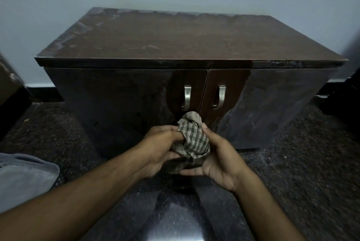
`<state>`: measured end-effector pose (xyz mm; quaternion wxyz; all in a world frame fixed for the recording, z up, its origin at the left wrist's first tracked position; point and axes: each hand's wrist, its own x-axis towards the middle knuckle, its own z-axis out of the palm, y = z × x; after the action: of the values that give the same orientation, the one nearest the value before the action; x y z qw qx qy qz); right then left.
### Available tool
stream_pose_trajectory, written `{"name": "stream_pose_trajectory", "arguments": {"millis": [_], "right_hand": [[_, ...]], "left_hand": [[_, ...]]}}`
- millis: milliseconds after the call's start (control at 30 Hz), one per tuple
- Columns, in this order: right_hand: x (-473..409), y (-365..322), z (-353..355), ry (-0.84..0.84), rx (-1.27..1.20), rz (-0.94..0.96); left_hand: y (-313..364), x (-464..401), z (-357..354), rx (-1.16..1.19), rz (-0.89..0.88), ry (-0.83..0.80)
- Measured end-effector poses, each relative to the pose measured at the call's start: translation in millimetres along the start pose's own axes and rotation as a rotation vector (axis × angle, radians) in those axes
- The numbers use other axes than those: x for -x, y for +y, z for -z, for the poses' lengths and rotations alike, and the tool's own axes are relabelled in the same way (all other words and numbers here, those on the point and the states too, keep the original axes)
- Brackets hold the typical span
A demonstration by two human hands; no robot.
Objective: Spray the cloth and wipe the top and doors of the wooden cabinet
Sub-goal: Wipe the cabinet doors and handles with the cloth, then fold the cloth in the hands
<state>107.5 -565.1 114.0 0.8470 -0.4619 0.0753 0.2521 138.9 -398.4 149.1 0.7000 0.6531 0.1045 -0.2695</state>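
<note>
Cloth (191,139): bunched, gripped by left hand (157,151) and right hand (218,160), just before the cabinet (175,42) doors. Cabinet top: streaked, seemingly wiped. Doors: only a cleaner patch around the handles (187,97); most is left.

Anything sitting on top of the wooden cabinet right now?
Nothing stands on the dark brown wooden cabinet; its top shows only pale dusty smears along the back and left edges. Its inside is hidden behind closed doors.

dark speckled floor (311,162), wooden cabinet (175,45) on it
</note>
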Motion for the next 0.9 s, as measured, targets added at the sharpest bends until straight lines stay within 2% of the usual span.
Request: {"name": "stream_pose_trajectory", "arguments": {"millis": [67, 167, 233, 300, 400, 467, 567, 700, 900], "right_hand": [[-2, 6, 0, -0.044, -0.1, 0.019], [-7, 13, -4, 0.124, -0.036, 0.115], [-8, 16, -7, 0.217, 0.022, 0.171], [-8, 20, -10, 0.25, 0.035, 0.192], [-12, 21, -18, 0.213, 0.054, 0.173], [-16, 21, -27, 0.18, 0.073, 0.159], [-28, 21, -58, 0.117, 0.116, 0.122], [-53, 35, -124, -0.003, 0.202, 0.051], [-86, 73, -228, -0.194, 0.321, -0.082]], "left_hand": [[0, 2, -1, -0.111, -0.039, 0.0], [-1, 1, -2, -0.31, -0.096, 0.073], [-1, 1, 0, -0.353, -0.071, 0.083], [1, 4, 7, -0.373, 0.021, 0.017], [11, 9, 34, -0.365, 0.153, -0.09], [22, 16, 57, -0.311, 0.164, -0.129], [29, 32, 95, -0.214, 0.146, -0.067], [15, 69, 146, -0.133, 0.133, -0.088], [-14, 135, 234, 0.053, 0.014, 0.196]]}}
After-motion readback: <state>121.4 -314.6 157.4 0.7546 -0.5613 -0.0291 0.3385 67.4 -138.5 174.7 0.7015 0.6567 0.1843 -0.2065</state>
